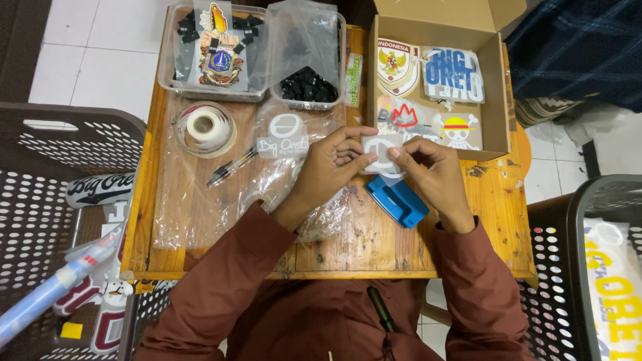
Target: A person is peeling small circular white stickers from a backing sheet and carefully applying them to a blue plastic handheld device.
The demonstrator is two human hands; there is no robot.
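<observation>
White sticker (382, 152), a small pale sheet with a round printed shape, sits pinched between both hands just above the blue hole punch (397, 200) on the wooden table (374, 241). The left hand (329, 168) grips its left edge with thumb and fingertips; the right hand (431, 170) pinches the right edge. It looks light, thin and floppy, likely to crease, so the edges seem the safest hold. Beyond the punch, an open cardboard box (498, 100) holds colourful stickers. Left of it, two clear plastic tubs (257, 93) hold small black parts and stickers. A tape roll (205, 127) lies further left.
</observation>
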